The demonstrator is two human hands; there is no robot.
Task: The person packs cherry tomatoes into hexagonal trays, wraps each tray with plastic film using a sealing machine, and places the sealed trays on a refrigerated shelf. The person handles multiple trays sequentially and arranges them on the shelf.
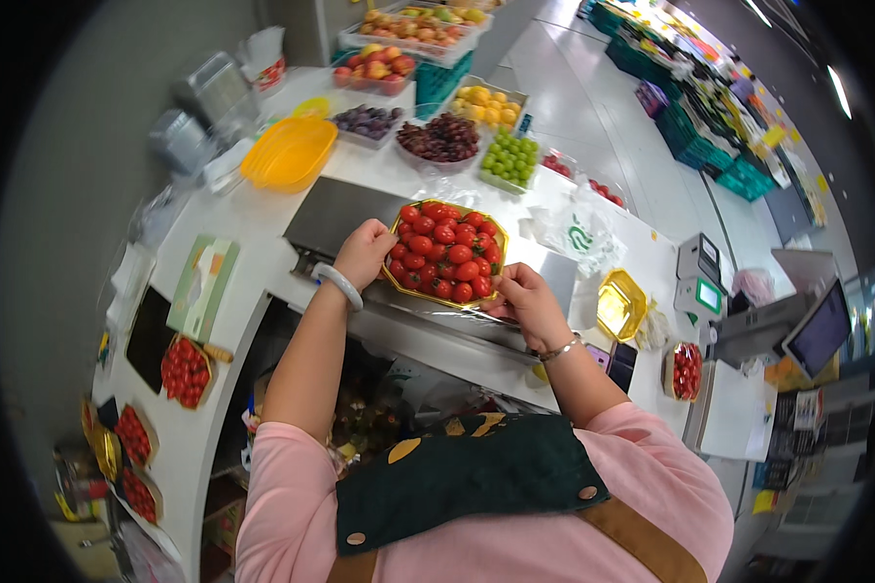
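A gold octagonal tray [505,246] heaped with red cherry tomatoes [443,251] is in front of me, above a cling-film wrapping machine [343,211] with a flat metal top. My left hand [365,251] pinches the tray's left edge, fingertips against the rim. At the lower right corner, my right hand [529,302] has its thumb and fingers closed on the edge. Shiny clear film [452,312] shows along the tray's near side; how far it wraps the tray is unclear. An open gold tray [621,304] without fruit sits to the right.
Grapes [437,140], green grapes [509,160] and other fruit line the counter's far side. Left are a yellow basket [289,154], a tissue box [203,288] and tomato trays [187,372]. A plastic bag [580,233], phones [621,364] and a monitor [817,328] stand right.
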